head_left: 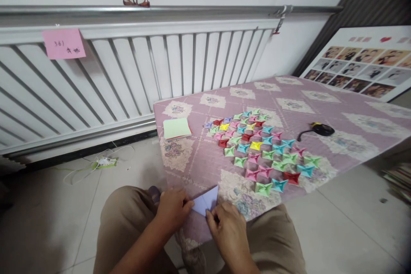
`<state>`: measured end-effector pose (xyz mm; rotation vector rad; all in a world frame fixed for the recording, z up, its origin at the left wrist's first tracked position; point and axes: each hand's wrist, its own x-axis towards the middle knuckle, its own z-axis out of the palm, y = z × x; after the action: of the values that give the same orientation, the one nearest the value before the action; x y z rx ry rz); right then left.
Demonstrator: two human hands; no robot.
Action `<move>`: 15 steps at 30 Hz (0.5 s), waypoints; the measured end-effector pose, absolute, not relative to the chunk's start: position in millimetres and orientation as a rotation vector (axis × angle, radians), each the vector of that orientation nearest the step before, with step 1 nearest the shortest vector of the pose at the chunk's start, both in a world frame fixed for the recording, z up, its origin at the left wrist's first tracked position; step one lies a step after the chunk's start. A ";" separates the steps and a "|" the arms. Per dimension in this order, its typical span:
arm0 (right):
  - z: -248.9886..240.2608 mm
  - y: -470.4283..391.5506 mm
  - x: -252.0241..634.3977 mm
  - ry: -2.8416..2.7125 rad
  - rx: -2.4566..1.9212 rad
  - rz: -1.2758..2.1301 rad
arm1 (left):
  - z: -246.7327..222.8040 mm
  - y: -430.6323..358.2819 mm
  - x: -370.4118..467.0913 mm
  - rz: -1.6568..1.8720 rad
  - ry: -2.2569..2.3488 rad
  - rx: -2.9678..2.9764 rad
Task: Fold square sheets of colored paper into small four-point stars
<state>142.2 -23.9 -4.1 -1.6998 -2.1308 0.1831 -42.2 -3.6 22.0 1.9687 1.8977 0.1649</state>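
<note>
A light purple sheet of origami paper (208,199), folded into a pointed shape, lies on the near corner of the table. My left hand (175,206) has its fingers curled at the paper's left corner, thumb on the edge. At the lower right edge, my right hand (226,224) pinches the paper between thumb and bent fingers. Beyond the hands, several folded paper pieces (256,145) in green, pink, blue, red and yellow stand in rows on the cloth. A stack of square paper (177,128), pale green on top, sits at the table's left edge.
A flowered pink tablecloth (205,158) covers the table. A black cord-like object (321,129) lies to the right. Behind stands a white radiator (180,60) with a pink note (64,44); glasses (136,1) rest on the pipe. A power strip (105,162) is on the floor.
</note>
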 end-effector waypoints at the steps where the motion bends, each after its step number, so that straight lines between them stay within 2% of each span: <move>1: -3.9 -23.3 141.8 -2.125 -1.710 0.189 | 23.3 -2.3 -41.9 0.142 1.898 1.968; 15: -3.4 -19.0 139.3 -2.130 -1.761 0.226 | 28.8 7.2 -39.8 0.026 1.901 2.000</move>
<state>139.3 -19.0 -3.4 -1.7607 -2.1299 0.2257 -39.8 7.2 28.8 1.9995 1.9011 0.0259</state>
